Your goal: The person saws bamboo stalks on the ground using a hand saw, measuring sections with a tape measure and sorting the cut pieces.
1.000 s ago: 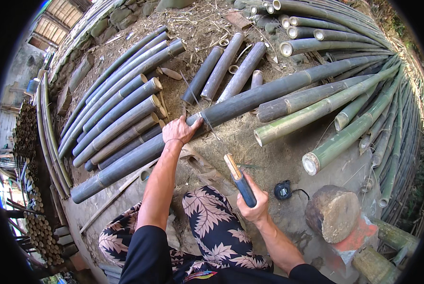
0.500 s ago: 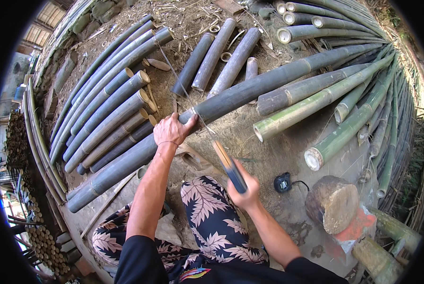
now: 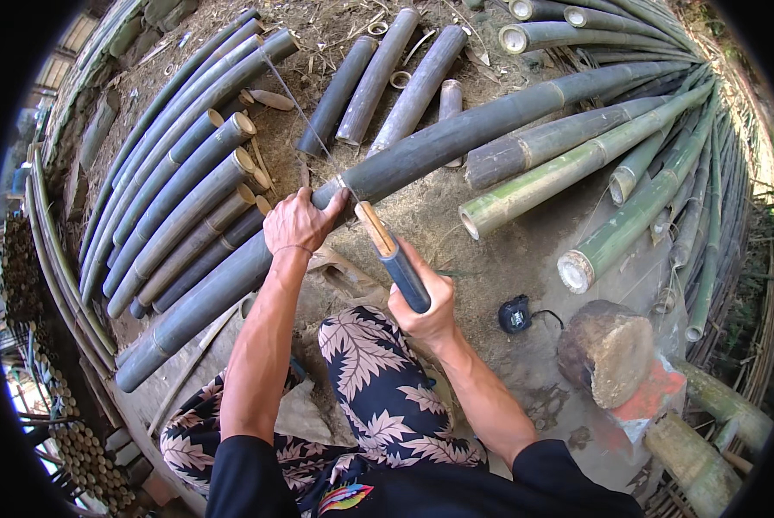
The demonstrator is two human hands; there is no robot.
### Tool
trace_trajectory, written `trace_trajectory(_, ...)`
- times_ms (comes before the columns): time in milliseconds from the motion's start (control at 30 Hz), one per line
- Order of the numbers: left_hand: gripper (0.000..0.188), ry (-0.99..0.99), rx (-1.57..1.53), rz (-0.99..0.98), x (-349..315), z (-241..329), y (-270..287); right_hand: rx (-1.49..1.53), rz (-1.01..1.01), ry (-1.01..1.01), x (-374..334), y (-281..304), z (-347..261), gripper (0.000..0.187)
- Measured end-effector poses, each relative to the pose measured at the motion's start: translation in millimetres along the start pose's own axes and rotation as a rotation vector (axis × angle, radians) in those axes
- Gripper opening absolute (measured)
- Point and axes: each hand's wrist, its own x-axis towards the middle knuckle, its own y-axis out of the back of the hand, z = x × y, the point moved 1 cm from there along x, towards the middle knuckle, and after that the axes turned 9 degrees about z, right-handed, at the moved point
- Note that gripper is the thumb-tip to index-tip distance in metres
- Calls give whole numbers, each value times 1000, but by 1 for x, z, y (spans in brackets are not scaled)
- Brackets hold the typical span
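Observation:
A long dark bamboo pole (image 3: 473, 138) lies slantwise in front of me, from lower left to upper right. My left hand (image 3: 301, 220) is closed over it, thumb beside a pale ring on the pole. In my right hand (image 3: 426, 304) is the handle of a hand saw (image 3: 406, 274), wood at the front and dark toward the rear. Its thin blade crosses the pole at the pale ring and reaches away to the upper left. How deep the blade sits in the bamboo I cannot tell.
Cut bamboo lengths (image 3: 180, 216) lie side by side at left, and shorter pieces (image 3: 378, 78) beyond the pole. Green and grey poles (image 3: 594, 164) fan out at right. A tape measure (image 3: 514, 314) and a wooden block (image 3: 607, 354) are at lower right. Bundled bamboo (image 3: 80, 457) stands at far left.
My right hand has pushed the saw forward and to the left, so its handle is nearer the pole. My left hand stays on the pole; the whole view has shifted slightly.

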Motion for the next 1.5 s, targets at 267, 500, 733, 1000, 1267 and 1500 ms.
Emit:
trace_trajectory(267,72,-319,16,-133,8,-35,6,-237,-120,6,-141,109,-39,50)
trace_trajectory(500,61,-215,7,-101,13,-23,8,-57,20,83,-37,16,1,55)
trace_trajectory(733,59,-182,25,-69,9,-24,7,-262,-69,87,-113,83,-12,50)
trace_trajectory(1000,58,-200,7,-92,7,-25,9,-353,-13,92,-131,88,-11,47)
trace_trajectory(1267,60,-199,-3,-85,17,1,-2,-30,30,110,16,-8,17,57)
trace_trajectory(1500,58,-200,42,-47,6,-32,-6,-339,-132,-28,-168,129,-11,54)
